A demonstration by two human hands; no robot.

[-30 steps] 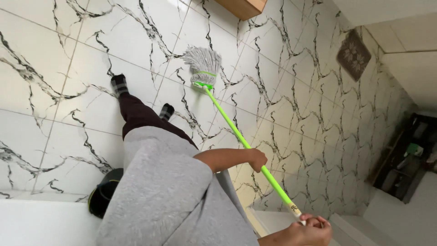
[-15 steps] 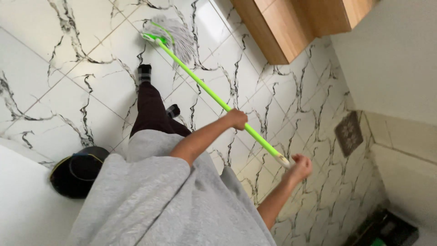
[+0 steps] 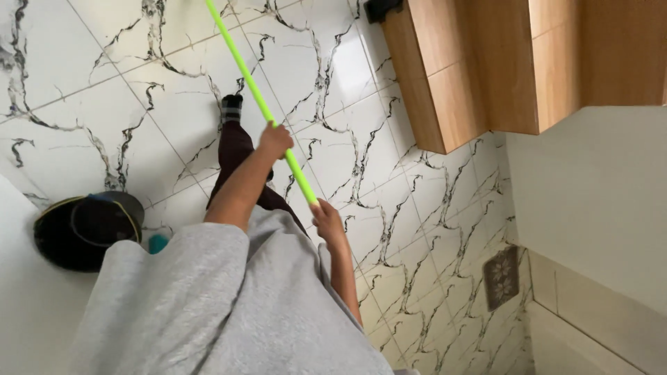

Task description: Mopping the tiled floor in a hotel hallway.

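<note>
Two hands grip a bright green mop handle (image 3: 260, 104) that runs diagonally from the frame's 11 o'clock edge down toward centre. The left hand (image 3: 275, 141), fingers curled fully round the shaft, holds it mid-length; the right hand (image 3: 326, 219), likewise closed round it, takes the near end, lying at 5 o'clock from the left. The spaced grip appears to give leverage: the upper hand steers, the lower one pushes and anchors the end. The handle is thin, straight, smooth and evenly lime-coloured; its mop head lies beyond the top edge and cannot be seen. Below the hands, a loose grey garment (image 3: 229, 305) fills the lower frame, with a dark trouser leg (image 3: 236, 156) and a black-socked foot (image 3: 231, 107) at 11 o'clock from it, planted on the white marble-veined tiled floor (image 3: 104, 90). A black round bucket-like vessel (image 3: 87, 229) sits at 9 o'clock from the body. A wooden cabinet (image 3: 500, 62) occupies 1 o'clock, and a dark patterned floor drain (image 3: 501, 276) lies at 4 o'clock
</note>
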